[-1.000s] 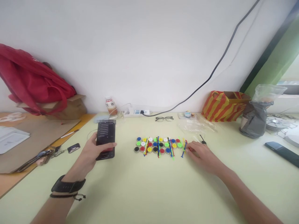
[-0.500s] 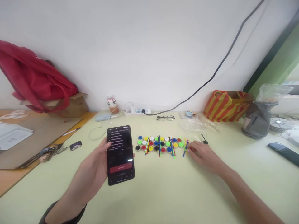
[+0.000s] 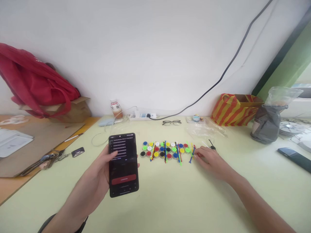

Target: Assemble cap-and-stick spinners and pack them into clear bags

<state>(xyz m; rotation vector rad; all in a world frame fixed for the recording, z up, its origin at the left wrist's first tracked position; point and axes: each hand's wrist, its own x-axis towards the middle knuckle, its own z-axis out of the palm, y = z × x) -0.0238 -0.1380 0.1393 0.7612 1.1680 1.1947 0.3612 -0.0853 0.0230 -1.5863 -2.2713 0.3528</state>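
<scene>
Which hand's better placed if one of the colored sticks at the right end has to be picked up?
Likely the right: the right hand is down at those colored sticks, beside the colored discs, while the left hand is holding a smartphone.

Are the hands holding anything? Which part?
The left hand holds a black rectangular phone by its long sides; whether the right hand holds anything is unclear.

I count eyeglasses, one pair. In front of them: discs, three rows, at least twenty; rods, four groups, too tangled to tally singly; lit phone, one; left hand, one; right hand, one. Left of them: bottle, one. Right: striped bag, one.
</scene>
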